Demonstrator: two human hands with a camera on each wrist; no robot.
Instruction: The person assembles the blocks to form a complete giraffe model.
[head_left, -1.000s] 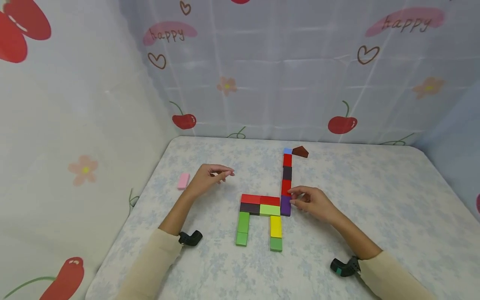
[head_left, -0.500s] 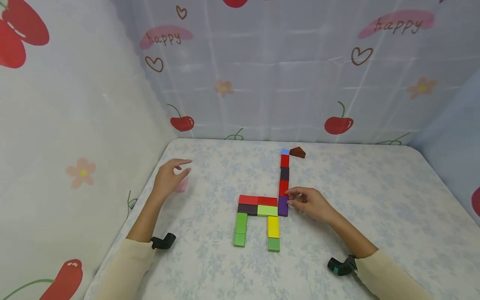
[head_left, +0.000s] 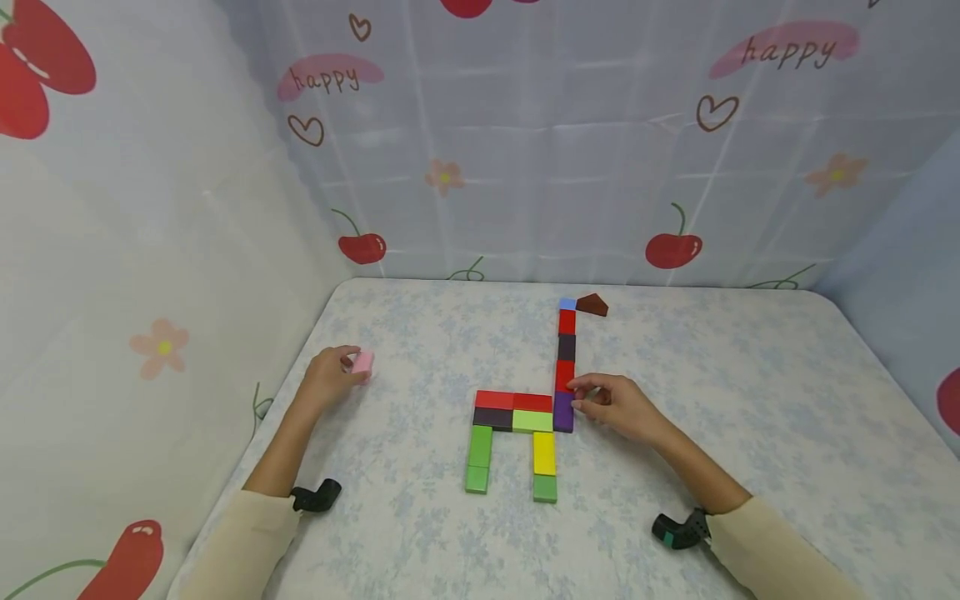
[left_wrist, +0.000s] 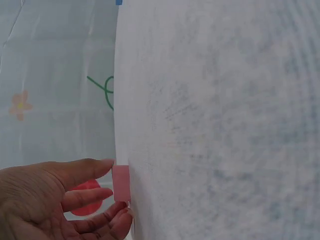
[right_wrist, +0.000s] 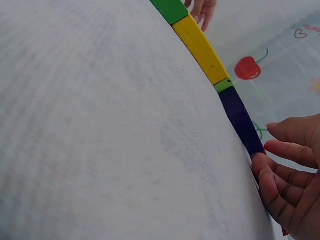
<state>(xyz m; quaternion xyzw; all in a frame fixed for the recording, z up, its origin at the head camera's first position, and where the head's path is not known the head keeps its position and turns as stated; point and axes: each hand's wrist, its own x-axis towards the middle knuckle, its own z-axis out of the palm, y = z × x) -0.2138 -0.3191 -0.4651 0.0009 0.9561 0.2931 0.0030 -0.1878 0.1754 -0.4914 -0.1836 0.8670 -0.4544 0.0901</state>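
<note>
In the head view my left hand (head_left: pixel 326 379) is at the left of the table, thumb and fingers round a small pink block (head_left: pixel 363 363). The left wrist view has the pink block (left_wrist: pixel 121 183) between thumb and fingertips, low against the tabletop. My right hand (head_left: pixel 621 407) rests by the purple block (head_left: pixel 563 413), its fingers loosely bent and its fingertips beside that block and the lower red block (head_left: pixel 565 376). Nothing shows between its thumb and fingers. In the right wrist view some fingertips lie close against the end of the purple block (right_wrist: pixel 241 119).
Flat coloured blocks form a figure: a red, black and lime body (head_left: pixel 495 401), legs of green blocks (head_left: pixel 480 447) and a yellow block (head_left: pixel 544 453), and a tall column ending in a blue block (head_left: pixel 567 304) beside a brown angular block (head_left: pixel 593 305). A printed curtain (head_left: pixel 525 167) hangs behind.
My left hand has moved left, away from the figure's side, and come down onto the pink block with its fingers closing round it. My right hand has stayed by the purple block.
</note>
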